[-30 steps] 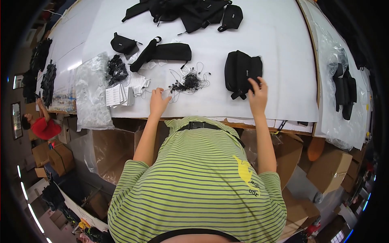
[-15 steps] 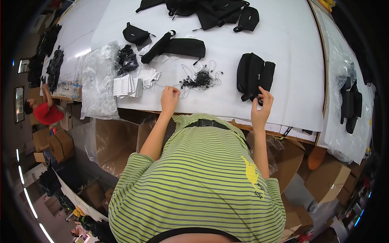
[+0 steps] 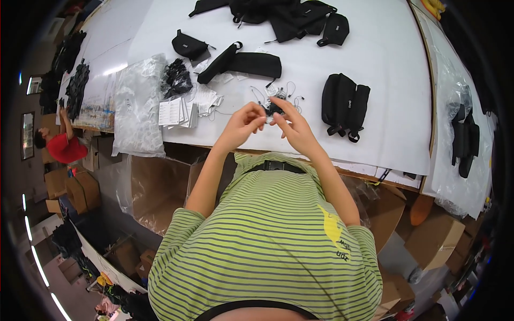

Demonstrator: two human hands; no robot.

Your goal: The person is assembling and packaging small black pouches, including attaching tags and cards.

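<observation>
Left hand: we saw our left hand (image 3: 243,124) raised over the near edge of the worktop (image 3: 391,80), forearm rising from the lower middle, its fingers (image 3: 256,112) curled and pinched onto the small black tangle of string tags (image 3: 273,108).
Right hand: our right hand (image 3: 293,124) met the left from the other side, wrist bent inward, its fingers (image 3: 279,101) closed on the same tangle.
Tangle of tags: it sat between both hands, just above the worktop; thin cords spread from it toward the far side, and we could not tell a long axis.
Black pouch: a black pouch (image 3: 344,105) lay just to the right of the hands, its long axis running roughly away from us.
Paper tags: white paper tags (image 3: 176,111) lay left of the hands, beside a clear plastic bag (image 3: 136,107).
Long black case: a long black case (image 3: 246,63) lay beyond the hands, pointing left to right.
</observation>
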